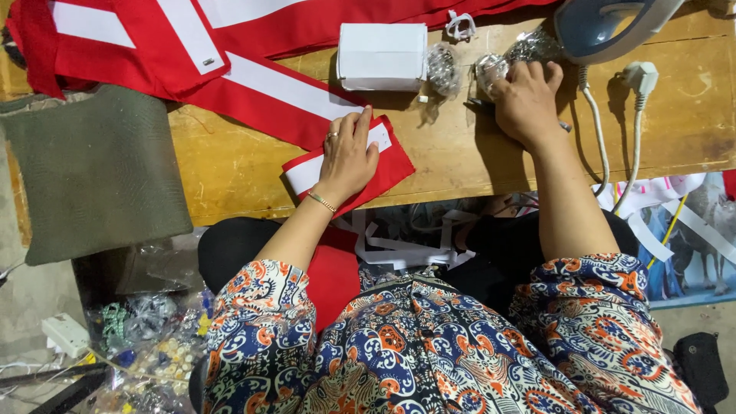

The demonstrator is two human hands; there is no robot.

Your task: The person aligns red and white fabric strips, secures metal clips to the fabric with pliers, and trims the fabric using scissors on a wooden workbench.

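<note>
Fabric first: a folded red cloth strip with a white band lies at the near edge of the worn wooden table, its long axis slanting from lower left up to the right. The left hand rests flat on it, fingers spread and pointing away, pressing rather than gripping. Well to the right, past a small white cardboard box, the right hand curls over small clear crinkly plastic packets; whether it actually pinches one I cannot tell, since the fingertips hide the contact. The blue-grey iron is cut off at the top edge.
</note>
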